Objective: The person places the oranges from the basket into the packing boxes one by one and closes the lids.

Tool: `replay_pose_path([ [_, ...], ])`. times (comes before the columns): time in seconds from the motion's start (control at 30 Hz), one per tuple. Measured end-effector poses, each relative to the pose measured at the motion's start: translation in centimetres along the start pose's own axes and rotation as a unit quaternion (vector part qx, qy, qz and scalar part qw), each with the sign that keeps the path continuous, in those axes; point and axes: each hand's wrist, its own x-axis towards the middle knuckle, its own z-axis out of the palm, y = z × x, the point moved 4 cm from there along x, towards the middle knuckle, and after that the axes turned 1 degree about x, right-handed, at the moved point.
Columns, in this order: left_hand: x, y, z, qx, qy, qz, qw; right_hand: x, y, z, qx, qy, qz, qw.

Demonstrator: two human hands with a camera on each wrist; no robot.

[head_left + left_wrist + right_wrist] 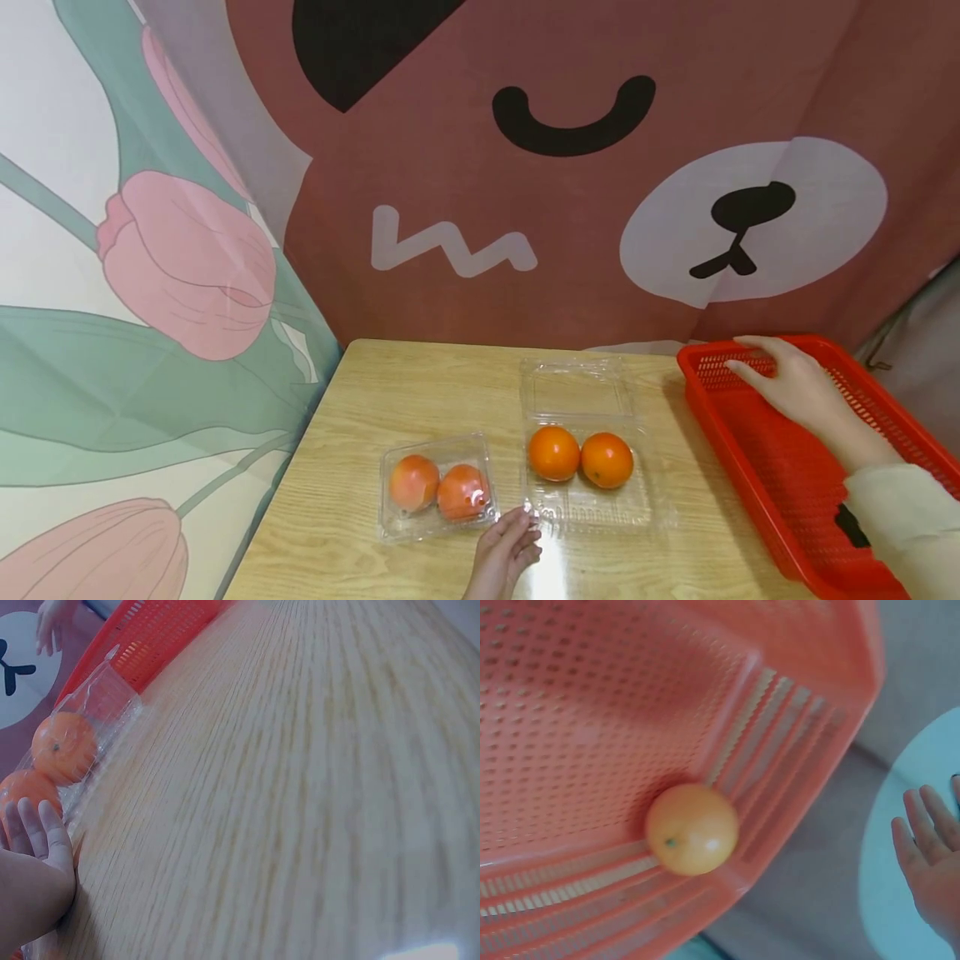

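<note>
Two oranges [581, 457] sit side by side in a clear plastic clamshell box [588, 512], whose lid [577, 392] lies folded back. My left hand [506, 550] is at the front left corner of this box, fingers relaxed, fingertips close to its edge. To its left stands a lidded clear box [390, 527] with two reddish-orange fruits [438, 487] inside. My right hand [795, 387] is over the far part of the red plastic basket [720, 442], fingers spread and holding nothing. In the right wrist view, one orange [692, 829] lies in a corner of the basket.
The light wooden table [337, 417] ends at the back against a hanging cloth [450, 308] with a bear's face. Another cloth with tulips [187, 267] hangs along the left. The long basket takes up the right side, its rim raised above the table.
</note>
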Motion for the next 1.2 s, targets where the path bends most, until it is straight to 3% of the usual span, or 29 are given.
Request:
replay_pose_path([
  [0.43,0.0,-0.1,0.0,0.001,0.006,-0.004,1.0000,-0.2,6.6,-0.4,-0.005,0.009,0.055,0.9984],
  [0.67,0.1,-0.2,-0.1,-0.004,-0.004,-0.007,1.0000,-1.3,9.6,0.4,0.005,-0.019,0.108,0.9940],
  [0.87,0.0,-0.2,-0.1,-0.009,-0.014,-0.002,0.9999,-2.0,11.4,0.5,0.000,-0.014,0.151,0.9884],
  [1.2,0.0,-0.1,-0.1,-0.009,-0.017,0.005,0.9998,-2.2,13.5,1.1,0.006,-0.021,0.177,0.9839],
])
